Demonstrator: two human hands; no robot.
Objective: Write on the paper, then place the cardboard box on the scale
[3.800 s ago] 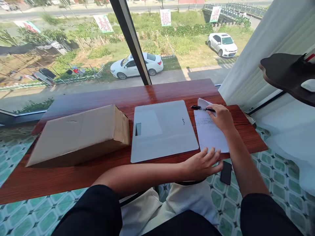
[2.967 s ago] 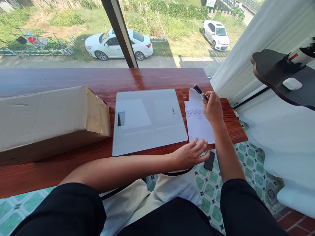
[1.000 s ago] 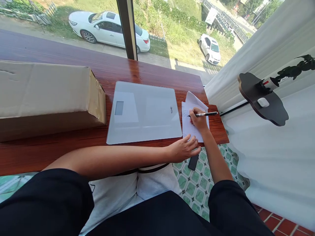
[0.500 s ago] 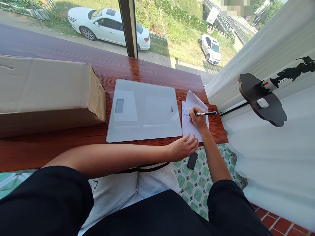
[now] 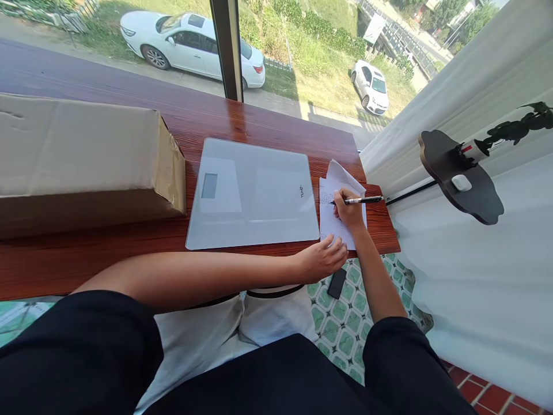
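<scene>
My right hand (image 5: 349,212) is closed around a black pen (image 5: 365,200), its tip at the handwriting on the white notepad (image 5: 341,230). One of the pad's sheets is turned back and curls at the far end. At the desk's front edge lies my left hand (image 5: 324,259), fingers spread loosely over the pad's near edge, holding nothing. Just left of the pad is a flat, pale grey glass-topped panel (image 5: 263,202) with a small darker rectangle and a printed logo; it resembles a scale.
A large cardboard box (image 5: 78,155) occupies the left side of the reddish wooden desk (image 5: 280,129). On the tiled floor below lies a black phone (image 5: 337,283). A small dark shelf (image 5: 466,196) bearing a plant pot stands right, before white curtains (image 5: 453,98).
The pen and my right hand have shifted very slightly right across the page. My left hand stays at the pad's near edge.
</scene>
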